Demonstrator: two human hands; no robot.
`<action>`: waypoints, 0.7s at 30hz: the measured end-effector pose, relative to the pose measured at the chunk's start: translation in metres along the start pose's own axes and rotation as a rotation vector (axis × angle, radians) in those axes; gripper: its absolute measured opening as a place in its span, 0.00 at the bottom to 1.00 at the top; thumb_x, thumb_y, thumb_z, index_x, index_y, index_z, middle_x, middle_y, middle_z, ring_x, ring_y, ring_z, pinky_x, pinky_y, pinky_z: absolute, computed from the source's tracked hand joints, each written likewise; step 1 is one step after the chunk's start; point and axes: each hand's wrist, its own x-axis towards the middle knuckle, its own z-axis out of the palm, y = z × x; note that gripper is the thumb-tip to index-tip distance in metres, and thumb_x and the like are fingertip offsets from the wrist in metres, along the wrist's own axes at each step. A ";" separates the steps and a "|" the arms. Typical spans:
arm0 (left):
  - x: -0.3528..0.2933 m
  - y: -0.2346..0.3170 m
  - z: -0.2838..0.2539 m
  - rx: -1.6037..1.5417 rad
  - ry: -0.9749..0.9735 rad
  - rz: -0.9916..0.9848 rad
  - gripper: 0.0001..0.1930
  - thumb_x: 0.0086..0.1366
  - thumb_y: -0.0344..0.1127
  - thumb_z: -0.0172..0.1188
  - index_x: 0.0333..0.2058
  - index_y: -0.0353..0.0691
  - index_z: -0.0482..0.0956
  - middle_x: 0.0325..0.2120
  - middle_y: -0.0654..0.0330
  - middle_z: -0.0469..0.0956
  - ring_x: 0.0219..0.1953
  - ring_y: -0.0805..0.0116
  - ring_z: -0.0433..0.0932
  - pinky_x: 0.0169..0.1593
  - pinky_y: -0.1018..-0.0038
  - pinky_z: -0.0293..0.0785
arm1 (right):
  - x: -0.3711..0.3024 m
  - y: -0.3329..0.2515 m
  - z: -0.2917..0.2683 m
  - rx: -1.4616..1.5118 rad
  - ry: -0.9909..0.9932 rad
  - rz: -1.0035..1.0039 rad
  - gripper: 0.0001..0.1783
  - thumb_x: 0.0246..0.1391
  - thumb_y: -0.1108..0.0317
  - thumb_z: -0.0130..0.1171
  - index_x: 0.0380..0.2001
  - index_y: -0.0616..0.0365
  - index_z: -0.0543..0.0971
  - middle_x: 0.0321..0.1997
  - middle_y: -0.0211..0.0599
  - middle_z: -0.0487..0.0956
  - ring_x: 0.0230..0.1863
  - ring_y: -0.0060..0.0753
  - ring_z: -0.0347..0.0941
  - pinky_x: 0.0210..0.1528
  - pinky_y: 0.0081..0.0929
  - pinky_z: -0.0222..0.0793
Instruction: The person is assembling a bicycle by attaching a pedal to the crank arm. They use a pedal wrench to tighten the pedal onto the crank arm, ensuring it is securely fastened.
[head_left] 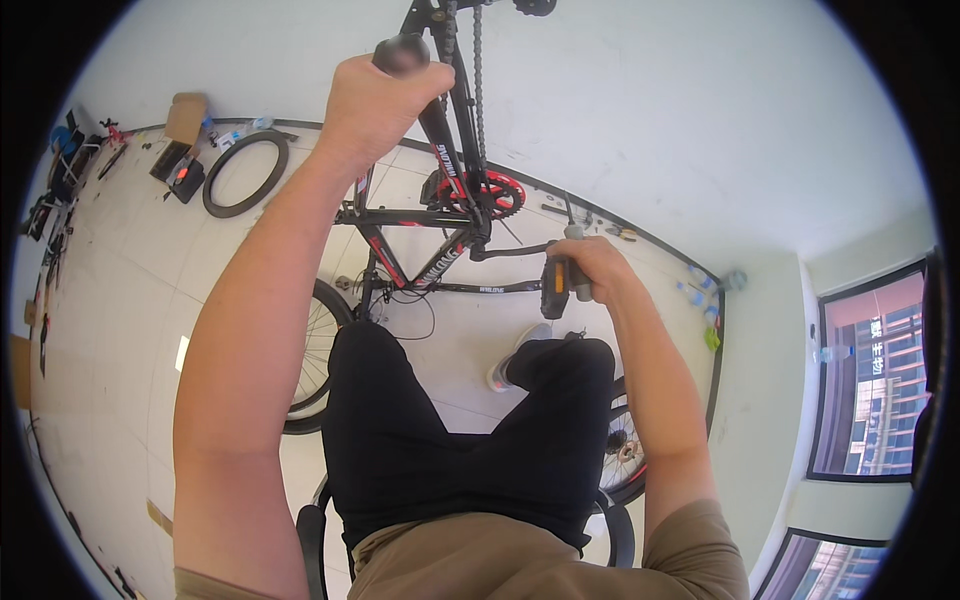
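Note:
A black and red bicycle frame (408, 217) stands in front of my knees, its chain (478, 95) running up beside the upper tubes. My left hand (378, 105) is closed round a round black tube end (402, 56) at the top of the bike; its tip is blurred. Lower down is the red chainring (500, 196). My right hand (597, 266) is closed round a screwdriver (575, 233) with a greyish handle, its thin shaft pointing away from me. Right against that hand is a black pedal (553, 288) with an orange reflector, on the end of the crank arm (515, 251).
A loose tyre (246, 175), an open cardboard box (186, 118) and a black case (187, 180) lie at far left. Tools (622, 233) and plastic bottles (695, 290) line the wall at right. Wheels (322, 350) flank my legs. I sit on a chair with black armrests (312, 545).

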 end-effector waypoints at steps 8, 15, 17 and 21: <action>0.000 0.001 0.000 0.002 -0.002 0.023 0.15 0.49 0.44 0.66 0.18 0.39 0.76 0.19 0.64 0.75 0.25 0.75 0.71 0.32 0.74 0.67 | 0.019 0.037 -0.013 0.501 -0.082 0.155 0.13 0.55 0.70 0.58 0.42 0.67 0.76 0.41 0.46 0.83 0.39 0.40 0.82 0.43 0.40 0.81; 0.002 -0.007 0.003 -0.003 0.036 0.044 0.20 0.52 0.49 0.67 0.17 0.40 0.70 0.17 0.72 0.65 0.23 0.78 0.61 0.29 0.75 0.59 | 0.027 0.059 -0.018 0.696 -0.275 0.126 0.13 0.59 0.68 0.55 0.45 0.63 0.74 0.44 0.47 0.83 0.44 0.42 0.81 0.47 0.42 0.80; 0.001 -0.004 0.003 -0.006 0.028 0.040 0.20 0.52 0.49 0.67 0.17 0.41 0.70 0.17 0.72 0.65 0.23 0.78 0.61 0.30 0.75 0.59 | 0.022 0.055 -0.016 0.649 -0.226 0.131 0.13 0.59 0.68 0.55 0.44 0.64 0.75 0.41 0.46 0.83 0.40 0.41 0.82 0.44 0.38 0.81; 0.004 -0.006 0.004 -0.010 0.029 0.039 0.19 0.52 0.49 0.67 0.17 0.41 0.71 0.17 0.73 0.65 0.23 0.79 0.61 0.29 0.75 0.59 | 0.012 0.042 -0.018 0.403 -0.090 0.096 0.13 0.56 0.64 0.61 0.39 0.63 0.77 0.38 0.43 0.83 0.33 0.37 0.80 0.34 0.34 0.78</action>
